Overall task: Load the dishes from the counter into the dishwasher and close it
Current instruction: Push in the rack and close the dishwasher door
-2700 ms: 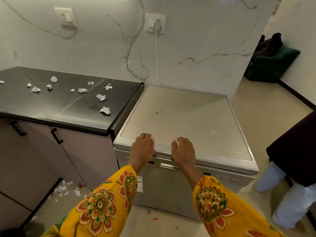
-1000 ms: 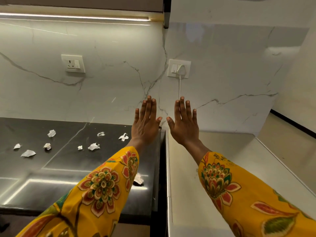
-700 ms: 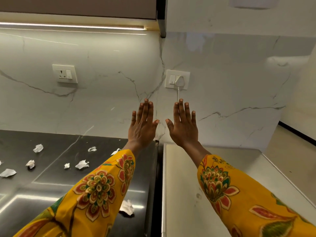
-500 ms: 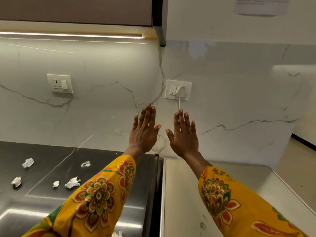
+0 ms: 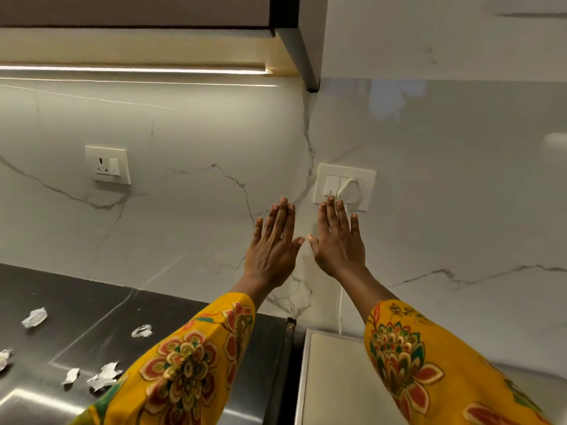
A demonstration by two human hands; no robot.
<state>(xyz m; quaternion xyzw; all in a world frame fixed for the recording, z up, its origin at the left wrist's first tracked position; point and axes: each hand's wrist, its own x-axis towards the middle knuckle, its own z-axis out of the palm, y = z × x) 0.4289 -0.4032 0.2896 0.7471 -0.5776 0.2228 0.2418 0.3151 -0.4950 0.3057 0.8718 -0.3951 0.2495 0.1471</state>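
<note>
My left hand (image 5: pixel 273 243) and my right hand (image 5: pixel 339 240) are held up side by side in front of the marble wall, backs toward me, fingers straight and together, holding nothing. Both arms wear yellow flowered sleeves. Only the pale top of the dishwasher (image 5: pixel 334 381) shows, at the lower right under my right arm; its door is out of view. No dishes are visible on the dark counter (image 5: pixel 159 320) at the lower left.
Several crumpled paper scraps (image 5: pixel 104 377) lie on the dark counter. A wall socket (image 5: pixel 108 165) sits at the left. A switch plate with a white plug (image 5: pixel 348 190) and its cord is just beyond my right fingertips. An upper cabinet (image 5: pixel 138 10) hangs overhead.
Both hands left the dishwasher's top front edge and rose, spread flat in front of the wall. My view has tilted upward, so the counter and dishwasher top sank in frame.
</note>
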